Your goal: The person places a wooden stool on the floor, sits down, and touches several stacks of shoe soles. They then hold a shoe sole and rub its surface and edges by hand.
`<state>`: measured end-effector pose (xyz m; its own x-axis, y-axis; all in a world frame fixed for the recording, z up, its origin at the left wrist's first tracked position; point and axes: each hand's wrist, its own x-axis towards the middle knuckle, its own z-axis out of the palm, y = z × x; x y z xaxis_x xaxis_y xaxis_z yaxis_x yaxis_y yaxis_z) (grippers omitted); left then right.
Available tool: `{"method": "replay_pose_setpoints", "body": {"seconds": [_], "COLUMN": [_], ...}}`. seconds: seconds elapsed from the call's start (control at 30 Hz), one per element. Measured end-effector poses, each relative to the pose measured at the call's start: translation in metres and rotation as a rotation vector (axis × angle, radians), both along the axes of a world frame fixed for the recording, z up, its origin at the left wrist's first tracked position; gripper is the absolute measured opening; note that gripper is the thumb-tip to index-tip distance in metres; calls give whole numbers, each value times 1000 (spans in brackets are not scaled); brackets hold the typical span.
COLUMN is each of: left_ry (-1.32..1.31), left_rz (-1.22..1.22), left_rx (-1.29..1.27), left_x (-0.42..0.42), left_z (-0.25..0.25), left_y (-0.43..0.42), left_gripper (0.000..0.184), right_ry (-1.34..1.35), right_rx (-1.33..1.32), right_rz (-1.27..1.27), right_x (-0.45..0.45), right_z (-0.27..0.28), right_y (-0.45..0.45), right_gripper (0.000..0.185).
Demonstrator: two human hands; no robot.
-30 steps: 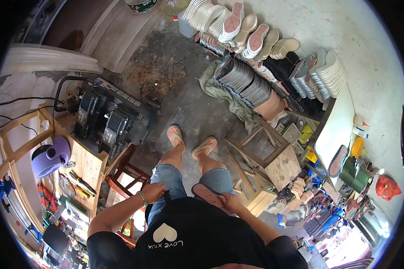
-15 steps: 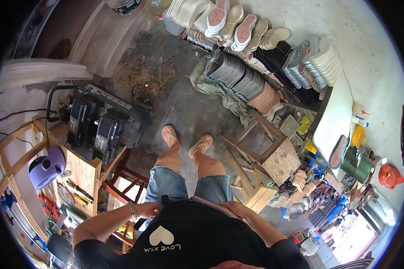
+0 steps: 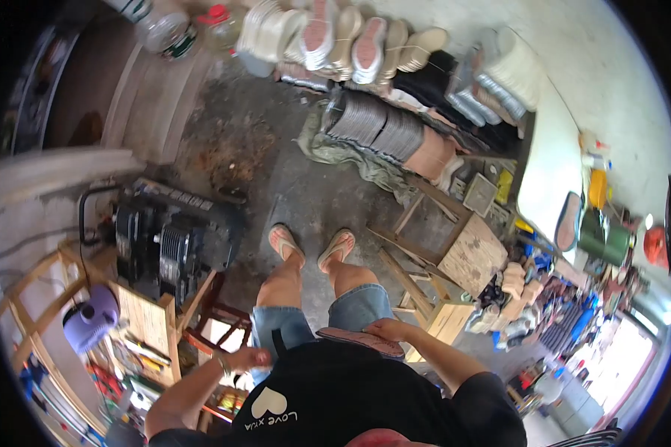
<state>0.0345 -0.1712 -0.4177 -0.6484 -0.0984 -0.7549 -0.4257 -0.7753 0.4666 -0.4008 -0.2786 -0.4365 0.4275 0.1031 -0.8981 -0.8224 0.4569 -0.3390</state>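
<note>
A person in a black shirt is standing in a cluttered workshop, the right hand gripping a pinkish shoe sole by its edge. The sole is lying nearly edge-on across the front of the waist, perhaps because holding it against the body is steadying it with one hand alone. The left hand is hanging near the left thigh with fingers curling; blur is hiding the palm, so whether it is holding anything cannot be told.

Ahead, a row of grey soles is lying nested and tightly packed, likely to save floor space. A green cloth is bunching along its near side, possibly serving to keep the row off bare concrete. Pale soles are standing in stacks behind, against the wall.

To the right, a single sole is resting near the edge of a white table, beside a green container. A wooden stool is standing near the table. On the left, a purple fan is sitting beside a wooden bench.
</note>
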Motion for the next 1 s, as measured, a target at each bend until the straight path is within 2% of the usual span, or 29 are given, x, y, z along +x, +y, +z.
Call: {"method": "replay_pose_setpoints", "body": {"seconds": [0.13,0.17,0.2,0.23,0.27,0.33,0.37,0.4,0.43,0.47,0.53,0.57,0.6,0.7,0.73,0.77,0.8,0.83,0.87,0.93,1.0], "left_ry": [98,89,79,150,108,191,112,31,27,34,50,48,-28,-156,-129,-105,-187,-262,-279,-344,-429], "left_rz": [-145,-293,-435,-466,-544,-405,-364,-324,-330,-232,-31,-30,78,300,372,445,395,339,395,472,499], "left_rx": [-36,-68,-100,-152,-55,83,-42,-169,-174,-337,-658,-659,-633,-439,-484,-524,-598,-672,-726,-816,-903], "left_x": [-7,-18,-28,-34,-40,-33,-39,-47,-54,-63,-74,-77,-81,-83,-82,-78,-76,-78,-76,-73,-81], "left_z": [-3,-4,-5,-6,-14,-81,-93,-104,-115,-125,-148,-164,-185,-242,-267,-288,-293,-298,-320,-353,-373], "left_y": [-8,-26,-47,-73,-93,-97,-112,-134,-154,-173,-205,-213,-219,-249,-261,-271,-287,-306,-319,-337,-356], "left_gripper": [17,15,14,21,23,24,22,21,21,20,22,22,24,24,27,31,30,30,29,28,28], "right_ry": [-27,-22,0,23,132,381,518,560,693,727,803,899,990,903,825,739,654,544,417,593,694], "right_rx": [4,-3,-246,-491,-609,-764,-803,-1026,-1048,-1175,-1545,-1451,-1354,-1512,-1535,-1501,-1442,-1467,-1496,-1544,-1568], "right_rz": [7,-17,-19,-12,-31,-123,-206,-341,-495,-408,-536,-664,-787,-1128,-1187,-1385,-1580,-1657,-1731,-1545,-1500], "right_x": [-3,-6,-12,-20,-30,-56,-71,-106,-119,-139,-210,-225,-240,-273,-281,-281,-278,-278,-281,-300,-276], "right_z": [0,1,1,-5,-15,-29,-33,-67,-65,-70,-127,-127,-127,-157,-166,-167,-167,-169,-171,-176,-160], "right_y": [2,1,-1,-4,-15,-55,-77,-82,-104,-119,-116,-124,-131,-128,-124,-125,-122,-116,-117,-111,-121], "right_gripper": [36,36,32,29,27,25,24,23,23,24,27,28,29,31,32,31,31,34,39,39,39]}}
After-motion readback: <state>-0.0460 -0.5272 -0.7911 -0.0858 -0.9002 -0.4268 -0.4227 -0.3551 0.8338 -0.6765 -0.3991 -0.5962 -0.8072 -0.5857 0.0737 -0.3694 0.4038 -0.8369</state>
